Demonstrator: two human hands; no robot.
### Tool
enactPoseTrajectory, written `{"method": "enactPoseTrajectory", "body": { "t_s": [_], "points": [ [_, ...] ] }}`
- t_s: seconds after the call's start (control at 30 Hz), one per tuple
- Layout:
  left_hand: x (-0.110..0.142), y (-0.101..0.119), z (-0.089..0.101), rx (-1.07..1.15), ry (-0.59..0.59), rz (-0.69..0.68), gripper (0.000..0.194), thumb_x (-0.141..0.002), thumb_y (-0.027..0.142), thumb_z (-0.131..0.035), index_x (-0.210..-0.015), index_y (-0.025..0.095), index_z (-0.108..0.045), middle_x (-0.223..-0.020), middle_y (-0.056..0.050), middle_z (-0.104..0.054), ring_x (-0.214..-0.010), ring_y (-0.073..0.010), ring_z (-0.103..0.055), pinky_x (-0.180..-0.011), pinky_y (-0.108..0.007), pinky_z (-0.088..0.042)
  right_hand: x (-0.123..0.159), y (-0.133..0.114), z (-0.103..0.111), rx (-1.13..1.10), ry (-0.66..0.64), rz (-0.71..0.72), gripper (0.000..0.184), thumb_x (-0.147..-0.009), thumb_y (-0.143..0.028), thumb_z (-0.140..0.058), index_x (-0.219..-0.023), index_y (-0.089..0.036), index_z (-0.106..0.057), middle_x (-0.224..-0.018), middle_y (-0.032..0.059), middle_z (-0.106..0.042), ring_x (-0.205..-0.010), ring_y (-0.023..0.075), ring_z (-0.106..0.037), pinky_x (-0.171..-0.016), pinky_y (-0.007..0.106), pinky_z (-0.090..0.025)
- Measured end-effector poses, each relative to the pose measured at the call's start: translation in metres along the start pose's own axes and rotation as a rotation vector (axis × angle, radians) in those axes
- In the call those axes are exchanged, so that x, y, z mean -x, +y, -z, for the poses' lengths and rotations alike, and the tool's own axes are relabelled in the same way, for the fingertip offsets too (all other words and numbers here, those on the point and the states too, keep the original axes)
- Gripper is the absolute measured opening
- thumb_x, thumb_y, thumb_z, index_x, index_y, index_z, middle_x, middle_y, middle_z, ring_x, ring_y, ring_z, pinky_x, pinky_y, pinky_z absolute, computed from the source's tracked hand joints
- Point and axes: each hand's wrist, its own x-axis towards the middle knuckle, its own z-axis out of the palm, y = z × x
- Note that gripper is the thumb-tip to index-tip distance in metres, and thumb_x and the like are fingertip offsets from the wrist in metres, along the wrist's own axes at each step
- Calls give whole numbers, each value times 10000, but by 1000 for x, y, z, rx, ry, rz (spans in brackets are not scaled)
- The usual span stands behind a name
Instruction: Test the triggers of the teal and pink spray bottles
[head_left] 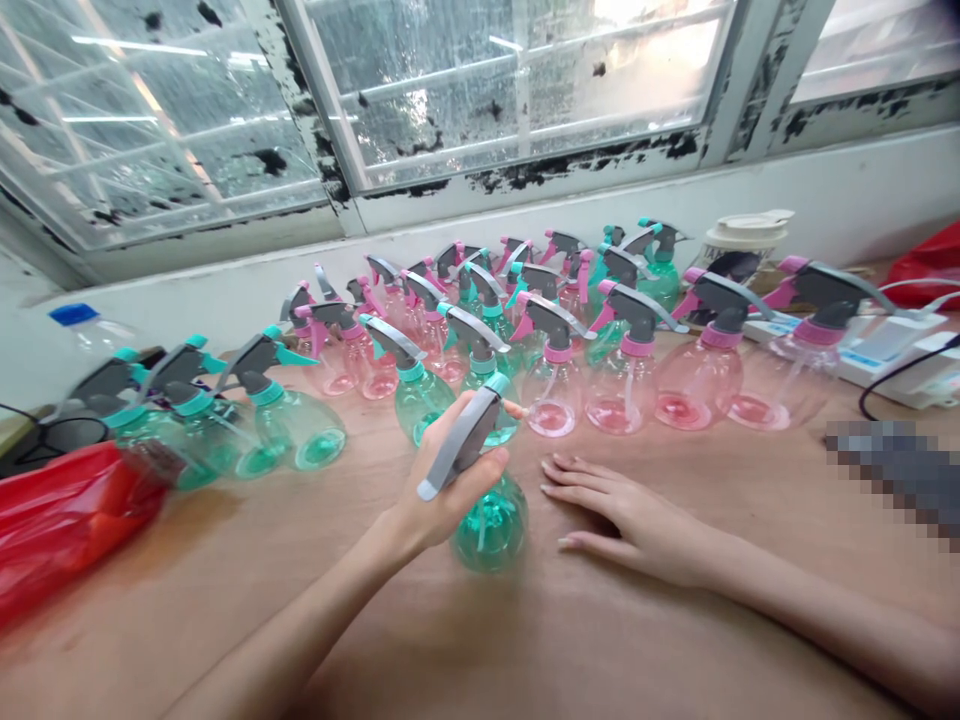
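Left forearm (315, 610) is angled across lower left, green spray bottle (491, 530) gripped at neck by curled left hand (442, 512) at centre, empty right hand (637, 520) spread on table (525, 640), sprayers already fitted on bottles (553, 400) ranked behind.

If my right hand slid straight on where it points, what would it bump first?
Your right hand would likely meet the green spray bottle in your left hand first, though depth is unclear.
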Motion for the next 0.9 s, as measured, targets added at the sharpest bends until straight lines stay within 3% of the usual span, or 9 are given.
{"method": "enactPoseTrajectory", "body": {
  "t_s": [0.17, 0.33, 0.6, 0.77, 0.9],
  "points": [
    [1, 0, 0, 27, -4, -1, 346, -841, 254, -550, -1182, 254, -610, -792, -14, -644, -527, -152, -501, -511, -287, -414, -1, -1, 1, 33, -24, -11, 576, -952, -512, -514, -1455, -239, -444, -1542, 55, -380, -1447, 272, -298, -1173, 490, -306],
    [0, -3, 0, 24, 2, -48, 338, -841, 231, -543, -1172, 254, -608, -993, -40, -644, -578, -146, -486, -542, -292, -397, -1, -2, 2, 34, -29, -7, 571, -955, -513, -509, -1448, -230, -455, -1540, 62, -385, -1446, 273, -299, -1174, 489, -304],
    [1, 1, -2, 19, -16, -25, 336, -880, 226, -510, -1206, 248, -586, -1072, -46, -669, -549, -130, -495, -520, -290, -395, -1, -3, 2, 14, -19, -15, 572, -947, -516, -523, -1443, -238, -464, -1535, 62, -396, -1443, 278, -305, -1175, 482, -302],
    [1, 4, -3, 19, -1, -21, 287, -888, 219, -511, -1170, 224, -570, -1202, -68, -646, -781, -179, -626, -685, -320, -484, -1, -3, 2, 21, -37, -26, 579, -949, -524, -513, -1440, -221, -469, -1539, 67, -386, -1447, 278, -297, -1176, 489, -297],
    [1, 6, -4, 33, 19, -31, 248, -880, 207, -519, -1126, 208, -550, -1182, -82, -645, -1020, -231, -619, -859, -361, -478, -1, -1, 2, 8, -27, -22, 579, -944, -518, -527, -1445, -235, -462, -1537, 61, -392, -1447, 278, -297, -1180, 484, -290]
  ]
}}
